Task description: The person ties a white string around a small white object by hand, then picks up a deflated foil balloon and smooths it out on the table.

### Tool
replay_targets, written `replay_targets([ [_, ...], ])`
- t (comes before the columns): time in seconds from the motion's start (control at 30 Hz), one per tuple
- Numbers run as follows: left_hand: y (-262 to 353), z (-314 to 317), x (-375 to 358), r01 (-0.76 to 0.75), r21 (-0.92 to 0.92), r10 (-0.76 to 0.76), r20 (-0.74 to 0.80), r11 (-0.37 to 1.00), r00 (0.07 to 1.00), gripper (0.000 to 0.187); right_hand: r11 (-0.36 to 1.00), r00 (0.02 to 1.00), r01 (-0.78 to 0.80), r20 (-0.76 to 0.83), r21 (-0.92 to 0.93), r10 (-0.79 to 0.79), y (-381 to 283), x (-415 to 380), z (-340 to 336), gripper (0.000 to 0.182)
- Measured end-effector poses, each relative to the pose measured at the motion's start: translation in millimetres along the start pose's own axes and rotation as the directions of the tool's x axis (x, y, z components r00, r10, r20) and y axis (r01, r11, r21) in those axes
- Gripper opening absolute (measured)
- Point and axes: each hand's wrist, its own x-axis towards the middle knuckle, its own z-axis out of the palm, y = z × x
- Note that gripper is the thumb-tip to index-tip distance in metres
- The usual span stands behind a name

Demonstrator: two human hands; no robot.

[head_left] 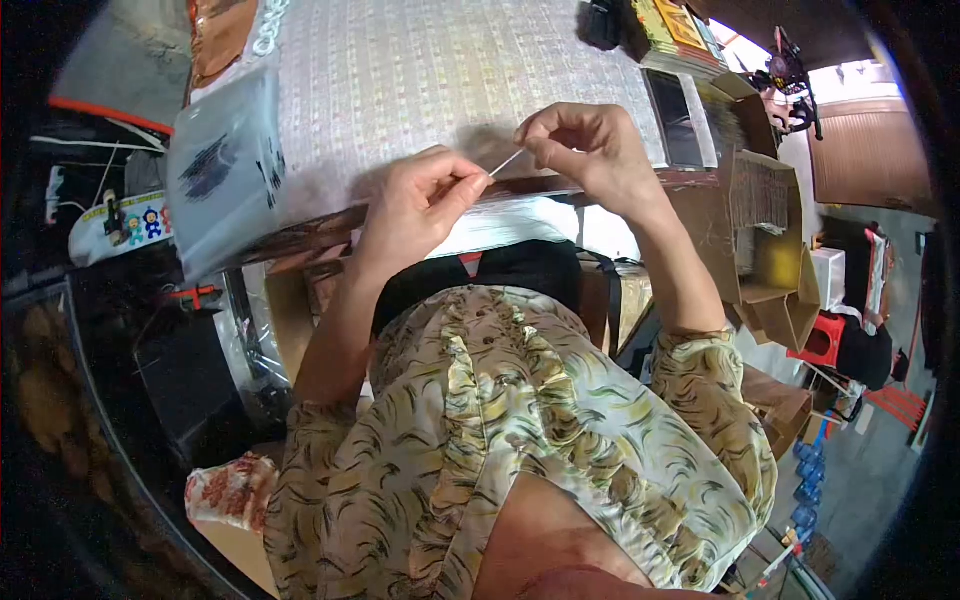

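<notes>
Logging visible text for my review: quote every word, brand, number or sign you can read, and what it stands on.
No text reads clearly enough to quote.
Yellow-topped stack: printing too small and blurred.
Clear plastic bag: dark marks, not legible.
White item with cartoon figures: small print, too blurred.

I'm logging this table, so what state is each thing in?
Left hand: pinching the strand
Right hand: pinching the strand
Thin strand: stretched straight
Plastic bag: overhanging the table edge
Phone-like slab: flat, dark
Cardboard box: open
Table cover: spread out
</notes>
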Motion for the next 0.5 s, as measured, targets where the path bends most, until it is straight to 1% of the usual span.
replay_targets([
  [0.03,0,0,1,-0.003,0.003,0.003,0.006,1.0,1.0,0.01,1.0,0.998,-0.005,0.058,-0.004,0.005,5,3,-5,0.01],
  [0.07,1,-1,3,0.034,0.012,-0.034,-0.005,0.999,0.999,0.011,1.0,0.999,0.001,0.053,-0.003,-0.001,3,4,-7,0.01],
  [0.1,3,-2,5,0.07,0.022,-0.07,-0.018,0.997,0.997,0.011,0.986,0.997,0.059,0.049,-0.157,-0.052,0,5,-9,0.013],
  [0.13,7,-3,8,0.063,0.027,-0.062,-0.018,0.998,0.998,0.011,0.944,0.993,0.115,0.054,-0.308,-0.103,-3,8,-11,0.016],
  [0.17,13,-4,11,0.122,0.062,-0.123,0.012,0.991,0.992,0.01,0.944,0.993,0.118,0.053,-0.308,-0.107,-7,10,-12,0.016],
  [0.2,18,-5,13,0.182,0.097,-0.187,0.041,0.978,0.982,0.009,0.927,0.981,0.184,0.126,-0.328,-0.15,-13,11,-14,0.02],
  [0.23,21,-4,16,0.184,0.096,-0.189,0.045,0.978,0.981,0.009,0.907,0.962,0.246,0.198,-0.342,-0.186,-18,12,-14,0.024],
  [0.27,24,-2,21,0.149,0.135,-0.157,0.054,0.98,0.986,0.009,0.885,0.938,0.306,0.268,-0.35,-0.218,-22,12,-14,0.028],
  [0.3,26,0,26,0.109,0.174,-0.122,0.064,0.979,0.99,0.008,0.908,0.939,0.229,0.325,-0.35,-0.111,-27,12,-12,0.027],
  [0.33,29,0,30,0.108,0.175,-0.121,0.066,0.979,0.99,0.008,0.908,0.94,0.229,0.323,-0.35,-0.112,-26,13,-12,0.027],
  [0.4,32,-1,36,0.115,0.255,-0.135,0.061,0.96,0.989,0.009,0.919,0.931,0.062,0.354,-0.39,0.087,-23,17,-12,0.026],
  [0.43,31,-2,37,0.116,0.255,-0.135,0.059,0.96,0.989,0.009,0.919,0.931,0.063,0.355,-0.39,0.087,-20,18,-13,0.026],
  [0.5,29,-5,40,0.181,0.23,-0.221,0.162,0.956,0.962,0.011,0.972,0.926,0.012,0.37,-0.236,0.079,-10,17,-17,0.024],
])
